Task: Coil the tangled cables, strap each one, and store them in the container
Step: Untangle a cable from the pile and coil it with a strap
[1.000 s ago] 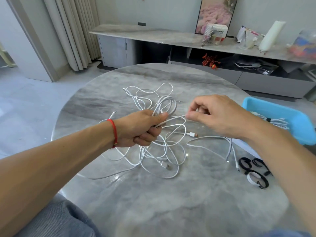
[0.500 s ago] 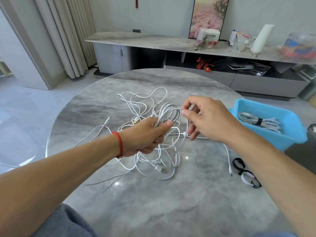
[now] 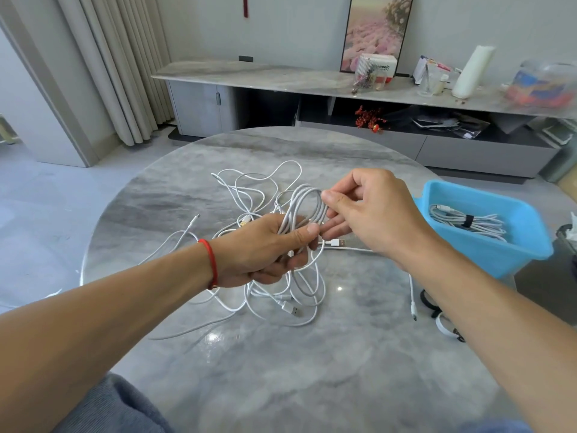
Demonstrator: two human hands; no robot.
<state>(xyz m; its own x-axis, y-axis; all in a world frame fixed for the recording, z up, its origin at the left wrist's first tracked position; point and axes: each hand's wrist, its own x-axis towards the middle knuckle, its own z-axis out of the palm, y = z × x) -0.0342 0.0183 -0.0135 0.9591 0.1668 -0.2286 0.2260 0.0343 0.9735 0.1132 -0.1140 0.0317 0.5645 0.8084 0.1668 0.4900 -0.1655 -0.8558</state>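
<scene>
White cables (image 3: 265, 195) tangled on table (image 3: 312, 370)

Glossy grey marble-look table (image 3: 312, 385), polished enough to mirror light. Smooth white plastic-sheathed cables (image 3: 249, 195), metal plug tips. Blue container (image 3: 487, 254) at right edge: smooth moulded plastic. Red woven cord bracelet (image 3: 212, 264).

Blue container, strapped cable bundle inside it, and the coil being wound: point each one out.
Blue container (image 3: 487, 260): head view, on its near outer wall.
Strapped cable bundle (image 3: 449, 218): head view, on its white strands.
Coil (image 3: 307, 198): head view, on its upper loop.
</scene>
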